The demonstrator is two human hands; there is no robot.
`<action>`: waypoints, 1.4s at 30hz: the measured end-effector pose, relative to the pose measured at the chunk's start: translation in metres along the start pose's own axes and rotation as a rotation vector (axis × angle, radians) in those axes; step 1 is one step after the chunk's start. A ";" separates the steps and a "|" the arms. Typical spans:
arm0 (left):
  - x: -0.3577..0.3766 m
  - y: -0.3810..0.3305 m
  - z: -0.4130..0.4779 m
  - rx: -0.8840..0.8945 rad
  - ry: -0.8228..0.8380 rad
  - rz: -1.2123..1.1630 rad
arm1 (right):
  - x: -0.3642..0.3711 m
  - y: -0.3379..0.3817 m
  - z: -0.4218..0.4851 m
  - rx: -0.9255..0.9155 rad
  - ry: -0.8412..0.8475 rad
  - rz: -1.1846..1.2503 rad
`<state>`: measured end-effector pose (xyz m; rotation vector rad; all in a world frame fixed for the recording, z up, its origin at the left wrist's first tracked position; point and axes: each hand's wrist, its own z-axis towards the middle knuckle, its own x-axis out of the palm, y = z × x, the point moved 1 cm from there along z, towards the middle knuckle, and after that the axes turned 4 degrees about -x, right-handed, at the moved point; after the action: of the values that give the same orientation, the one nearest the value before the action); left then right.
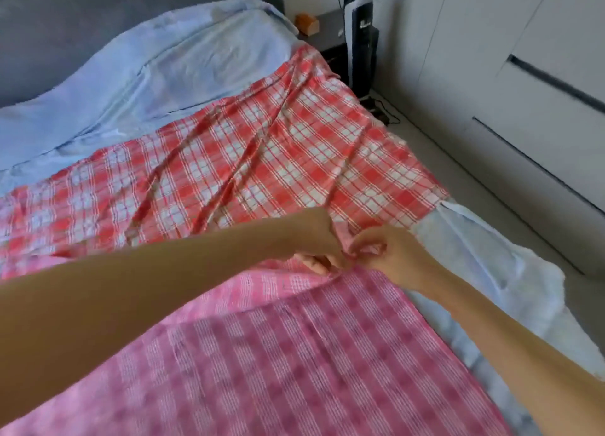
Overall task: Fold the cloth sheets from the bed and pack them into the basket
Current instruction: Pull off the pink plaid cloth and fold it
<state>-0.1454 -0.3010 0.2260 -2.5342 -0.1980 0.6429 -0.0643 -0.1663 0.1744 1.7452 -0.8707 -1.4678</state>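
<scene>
Red-and-white checked cloth sheet (pixel 262 147) is being folded on the bed as left hand (pixel 319 242) and right hand (pixel 379 252), pinching its corner together, are likely preparing to lay it flat.

A: What crowds the fingers (pixel 322 262)?
B: Checked sheet (pixel 262 147) beyond and beneath them; hands touching, no gap.
A: Open room?
B: Right of them, bare floor (pixel 435 147) before the wardrobe (pixel 523 42).

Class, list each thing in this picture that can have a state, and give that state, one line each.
Red-and-white checked cloth sheet: spread on bed, creased, near part folded over.
Pale blue pillow: lying at headboard.
Left hand: pinching the checked sheet.
Right hand: pinching the checked sheet.
</scene>
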 end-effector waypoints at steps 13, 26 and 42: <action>0.324 -0.061 0.026 0.043 0.296 -0.145 | -0.035 -0.170 -0.281 0.479 0.044 0.182; 0.419 0.005 0.105 -0.143 0.130 -0.144 | 0.113 -0.404 -0.349 1.089 -0.432 0.773; 0.361 -0.009 0.036 0.027 0.068 -0.239 | 0.108 -0.300 -0.379 0.847 -0.704 0.829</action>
<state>0.1537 -0.1838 0.0575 -2.4512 -0.4564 0.4620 0.3434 -0.0630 -0.0867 1.0012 -2.4911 -1.1524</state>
